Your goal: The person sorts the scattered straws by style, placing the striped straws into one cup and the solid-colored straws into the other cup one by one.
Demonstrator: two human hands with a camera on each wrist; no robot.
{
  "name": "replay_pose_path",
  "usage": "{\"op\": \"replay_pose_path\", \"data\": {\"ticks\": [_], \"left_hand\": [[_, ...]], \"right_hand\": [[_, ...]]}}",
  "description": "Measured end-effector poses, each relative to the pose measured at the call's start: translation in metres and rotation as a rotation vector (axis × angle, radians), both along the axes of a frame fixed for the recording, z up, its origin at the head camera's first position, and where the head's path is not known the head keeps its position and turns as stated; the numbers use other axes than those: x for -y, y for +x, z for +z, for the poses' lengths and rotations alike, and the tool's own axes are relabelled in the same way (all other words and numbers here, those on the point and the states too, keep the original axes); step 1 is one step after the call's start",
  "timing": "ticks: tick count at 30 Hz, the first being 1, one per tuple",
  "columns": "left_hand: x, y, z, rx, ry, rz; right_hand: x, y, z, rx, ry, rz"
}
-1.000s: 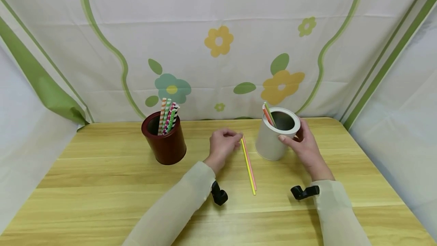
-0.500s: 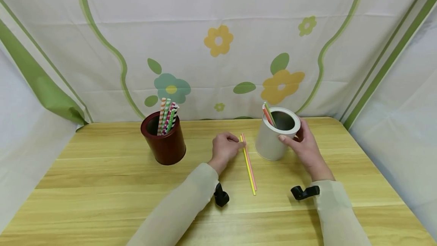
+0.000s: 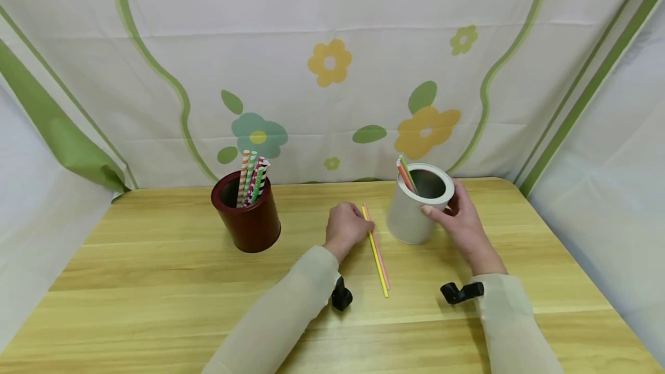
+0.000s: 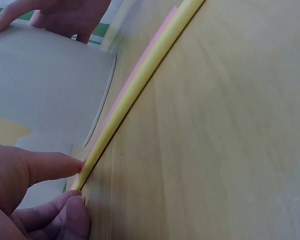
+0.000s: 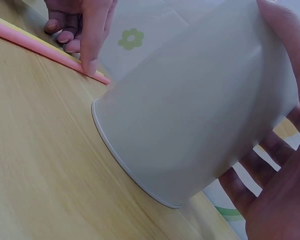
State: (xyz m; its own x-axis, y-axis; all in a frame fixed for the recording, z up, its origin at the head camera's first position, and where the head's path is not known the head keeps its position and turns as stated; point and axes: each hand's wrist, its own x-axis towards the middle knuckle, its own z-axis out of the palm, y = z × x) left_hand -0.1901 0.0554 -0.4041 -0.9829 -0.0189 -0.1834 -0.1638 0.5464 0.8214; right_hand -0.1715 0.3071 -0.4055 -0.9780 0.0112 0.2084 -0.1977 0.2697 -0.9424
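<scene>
A yellow straw (image 3: 377, 264) and a pink straw (image 3: 383, 270) lie side by side on the table. My left hand (image 3: 347, 228) pinches them near their far end; in the left wrist view, the thumb (image 4: 60, 166) and curled fingers lie on either side of the yellow straw (image 4: 135, 87). With my right hand (image 3: 464, 229) I grip the white can (image 3: 410, 215), thumb at its near side below the rim and fingers round the right side. The can stands upright in the head view. Red and green straws (image 3: 406, 175) lean inside it.
To the left, a dark red can (image 3: 249, 227) holds several patterned straws (image 3: 253, 180). A cloth with printed flowers (image 3: 332, 10) hangs behind the wooden table (image 3: 156, 305). Black wrist cameras (image 3: 341, 295) sit at both sleeves.
My left hand has moved a little right and toward me along the straws, closing on them. The straws' far end has shifted slightly left. My right hand stays on the white can.
</scene>
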Motion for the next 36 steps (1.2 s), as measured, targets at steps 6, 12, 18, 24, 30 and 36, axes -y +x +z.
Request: {"op": "replay_pose_path", "data": {"ticks": [6,12,18,24,30,36], "left_hand": [[-0.0003,0.0,-0.001,0.004,-0.004,0.024],[-0.0001,0.0,-0.0043,0.004,0.007,0.038],[0.0018,0.0006,-0.0028,-0.001,0.049,0.057],[0.0037,0.0013,-0.0035,-0.012,0.075,0.086],[0.0051,-0.0005,-0.0048,0.004,0.115,0.103],[0.0089,-0.0004,-0.0037,0.048,0.166,0.133]], "right_hand": [[0.0005,-0.0008,-0.0011,-0.003,-0.013,0.004],[0.0012,0.0012,-0.0018,0.003,-0.012,-0.005],[0.0001,0.0012,-0.0003,0.009,-0.001,-0.008],[0.0,0.0022,0.0019,0.008,0.009,-0.016],[0.0002,0.0025,0.0025,0.01,0.013,-0.016],[0.001,0.0031,0.0014,0.02,0.011,-0.013]]}}
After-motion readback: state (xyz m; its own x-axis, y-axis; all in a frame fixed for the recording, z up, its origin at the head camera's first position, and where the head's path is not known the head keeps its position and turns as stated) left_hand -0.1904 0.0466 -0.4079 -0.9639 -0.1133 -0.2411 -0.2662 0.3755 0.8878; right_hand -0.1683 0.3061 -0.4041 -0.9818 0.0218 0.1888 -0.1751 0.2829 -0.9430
